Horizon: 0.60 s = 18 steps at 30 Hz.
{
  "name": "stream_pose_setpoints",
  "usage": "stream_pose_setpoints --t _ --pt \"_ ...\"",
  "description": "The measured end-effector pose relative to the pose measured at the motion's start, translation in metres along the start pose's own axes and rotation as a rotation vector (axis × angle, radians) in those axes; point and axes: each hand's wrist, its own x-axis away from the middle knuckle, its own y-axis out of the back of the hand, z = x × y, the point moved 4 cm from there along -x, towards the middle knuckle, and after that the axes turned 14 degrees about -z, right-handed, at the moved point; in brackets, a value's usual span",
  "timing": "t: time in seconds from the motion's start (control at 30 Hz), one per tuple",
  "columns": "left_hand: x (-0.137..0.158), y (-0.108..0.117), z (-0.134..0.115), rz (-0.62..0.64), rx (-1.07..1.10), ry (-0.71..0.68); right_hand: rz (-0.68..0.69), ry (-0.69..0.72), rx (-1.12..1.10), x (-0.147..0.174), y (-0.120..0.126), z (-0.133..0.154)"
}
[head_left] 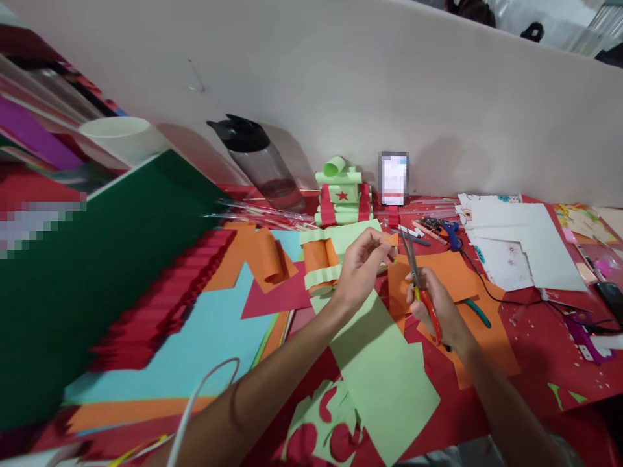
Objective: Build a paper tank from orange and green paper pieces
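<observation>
Between the thumb and fingers of my left hand (363,263) is a small orange paper piece (393,241). My right hand (433,301) grips red-handled scissors (428,311), their blades pointing up close to the orange piece. Whether the blades touch it I cannot tell. Just left of my left hand lies an orange and light green paper model (321,261). Beneath my hands are a light green sheet (384,370) and orange sheets (448,266). Behind them stands a stacked green and red paper model (343,194) with a red star.
A water bottle (263,162) and a phone (394,178) stand against the white partition (311,84). A blue glue gun (451,233) with its cord lies at right, near white sheets (549,246). A dark green board (146,214) leans at left. Green cut scraps (311,418) lie in front.
</observation>
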Motion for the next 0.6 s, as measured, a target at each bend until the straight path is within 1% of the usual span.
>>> stream_pose_setpoints --t 0.1,0.2,0.43,0.6 --pt "0.003 -0.001 -0.003 -0.042 0.029 -0.002 0.059 0.069 0.081 0.002 -0.004 0.002" --pt "0.007 -0.004 -0.003 -0.021 0.018 0.009 0.070 0.058 0.106 0.002 -0.005 0.000" --pt "0.011 -0.008 0.005 0.017 0.040 0.030 0.039 -0.003 -0.030 0.004 -0.009 -0.011" --pt "0.012 -0.009 0.008 0.028 0.053 0.031 0.016 -0.027 -0.051 0.004 -0.010 -0.019"
